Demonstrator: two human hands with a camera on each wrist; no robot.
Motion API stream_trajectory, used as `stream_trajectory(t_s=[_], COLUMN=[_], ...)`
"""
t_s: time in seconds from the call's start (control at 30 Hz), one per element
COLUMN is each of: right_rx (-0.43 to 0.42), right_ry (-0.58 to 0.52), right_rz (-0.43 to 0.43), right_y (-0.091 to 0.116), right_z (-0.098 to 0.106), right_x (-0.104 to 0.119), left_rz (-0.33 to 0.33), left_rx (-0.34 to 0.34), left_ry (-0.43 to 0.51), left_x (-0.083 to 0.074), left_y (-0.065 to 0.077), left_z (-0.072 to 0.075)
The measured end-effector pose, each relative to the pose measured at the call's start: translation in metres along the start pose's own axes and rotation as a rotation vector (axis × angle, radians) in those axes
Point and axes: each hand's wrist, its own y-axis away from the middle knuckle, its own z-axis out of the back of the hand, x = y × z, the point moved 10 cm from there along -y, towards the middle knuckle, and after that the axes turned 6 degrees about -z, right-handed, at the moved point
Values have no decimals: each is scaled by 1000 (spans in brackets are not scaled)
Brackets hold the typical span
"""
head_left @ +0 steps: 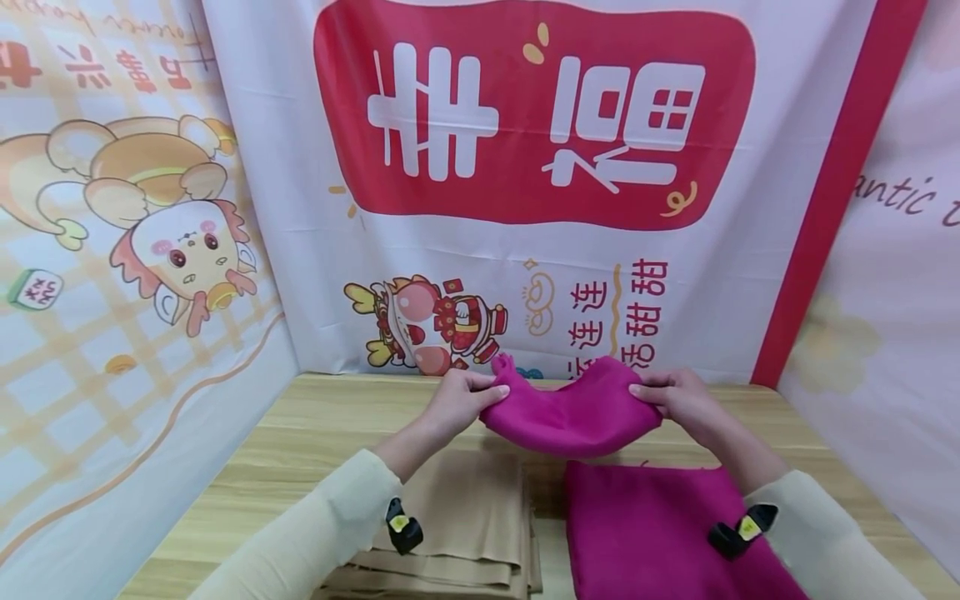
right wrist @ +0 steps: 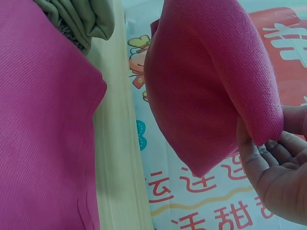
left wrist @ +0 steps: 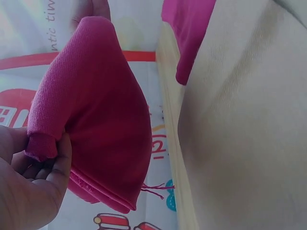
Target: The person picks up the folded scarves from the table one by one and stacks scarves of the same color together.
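A magenta cloth (head_left: 573, 417), folded over, hangs between both hands above the back part of the table. My left hand (head_left: 459, 398) pinches its left corner between thumb and fingers; in the left wrist view a few loose threads (left wrist: 156, 188) trail from its edge. On the other side my right hand (head_left: 678, 402) pinches the right corner, its thumb on the near face. The cloth sags in the middle. Below it to the right lies a folded magenta cloth (head_left: 652, 525), partly behind the right forearm. A stack of folded tan cloths (head_left: 468, 508) lies to its left.
The wooden table (head_left: 315, 425) runs back to a white printed sheet (head_left: 285, 167) with a red panel. More printed sheets hang at the left (head_left: 247, 367) and right (head_left: 862, 358). Black straps with cameras sit on both wrists.
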Motion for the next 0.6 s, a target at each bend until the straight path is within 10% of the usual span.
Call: stream_trajectory(t_s=[0.6], right_rx=[79], right_ry=[-108], right_rz=[6], right_y=[20], right_z=[21], right_x=[-12], left_rz=[73], left_rx=[56], left_ry=[237], left_x=[0], left_y=[5], left_z=[-32])
